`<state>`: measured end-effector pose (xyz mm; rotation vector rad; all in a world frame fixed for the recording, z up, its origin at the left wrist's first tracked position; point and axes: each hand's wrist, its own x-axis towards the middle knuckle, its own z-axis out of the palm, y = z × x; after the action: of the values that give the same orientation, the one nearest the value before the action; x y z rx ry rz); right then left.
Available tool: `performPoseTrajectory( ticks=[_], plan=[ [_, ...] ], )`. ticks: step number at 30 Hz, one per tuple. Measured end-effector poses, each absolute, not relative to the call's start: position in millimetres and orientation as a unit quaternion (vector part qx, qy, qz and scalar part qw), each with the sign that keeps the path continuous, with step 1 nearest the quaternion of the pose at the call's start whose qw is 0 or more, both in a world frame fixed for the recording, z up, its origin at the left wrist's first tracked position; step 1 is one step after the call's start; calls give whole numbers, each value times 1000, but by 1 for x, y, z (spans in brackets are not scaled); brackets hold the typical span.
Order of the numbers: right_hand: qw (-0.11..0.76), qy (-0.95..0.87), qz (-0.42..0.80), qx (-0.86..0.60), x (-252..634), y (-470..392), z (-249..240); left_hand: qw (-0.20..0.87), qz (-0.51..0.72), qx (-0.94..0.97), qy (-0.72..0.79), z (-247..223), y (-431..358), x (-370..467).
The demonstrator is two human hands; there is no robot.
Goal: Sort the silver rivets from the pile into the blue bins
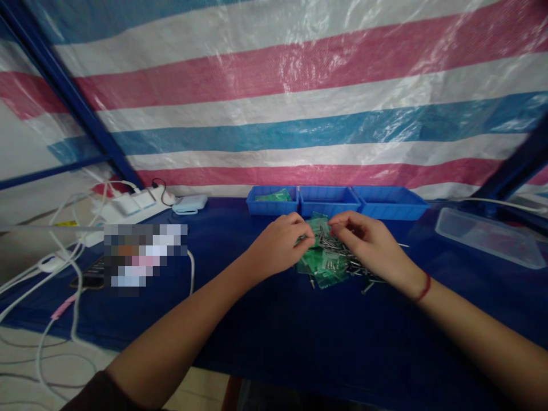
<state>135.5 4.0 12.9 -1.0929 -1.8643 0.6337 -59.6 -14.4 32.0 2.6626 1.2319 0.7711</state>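
My left hand (282, 242) is closed in a pinch at the left edge of a small green plastic bag (319, 224). From the other side, my right hand (368, 240), with a dark red band at its wrist, pinches near the bag's right edge; its exact grip is partly hidden. Just below lies a heap of metal screws (336, 245), partly covered by my right hand. More green plastic bags (327, 268) spread in front of the heap, some with screws inside. One loose screw (367, 288) lies at the heap's front edge.
Behind the heap stand three blue bins in a row; the left bin (273, 210) contains green bags. A clear plastic lid or tray (488, 240) lies at right. At left are a power strip (132, 208), white cables, a light blue case (190, 204) and a phone partly blurred out.
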Motion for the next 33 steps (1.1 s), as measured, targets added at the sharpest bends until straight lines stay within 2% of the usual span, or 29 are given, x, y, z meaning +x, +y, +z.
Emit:
performPoseTrajectory(
  ticks=[4,7,11,15,18,22,26,29,33],
  plan=[
    [373,-807,210,-408,133,-4,17,71,368,822,429,36,-14,-55],
    [348,-826,204,-394,130,-7,18,136,438,778,430,36,-13,-52],
    [379,-776,327,-383,127,-6,17,279,477,719,421,33,-13,-47],
    [390,-727,423,-374,128,-6,18,373,440,705,413,27,-12,-46],
    [384,-735,410,-380,130,-6,18,363,414,728,408,21,-10,-47],
    [397,-714,425,-390,127,-9,21,311,447,730,413,19,-8,-48],
    [398,-583,582,-404,123,-14,28,197,487,745,411,24,-9,-50],
    [380,-478,708,-355,122,-13,31,126,492,778,371,28,-12,-51],
    [407,-446,729,-322,123,-12,31,107,460,827,304,29,-14,-51]
  ],
)
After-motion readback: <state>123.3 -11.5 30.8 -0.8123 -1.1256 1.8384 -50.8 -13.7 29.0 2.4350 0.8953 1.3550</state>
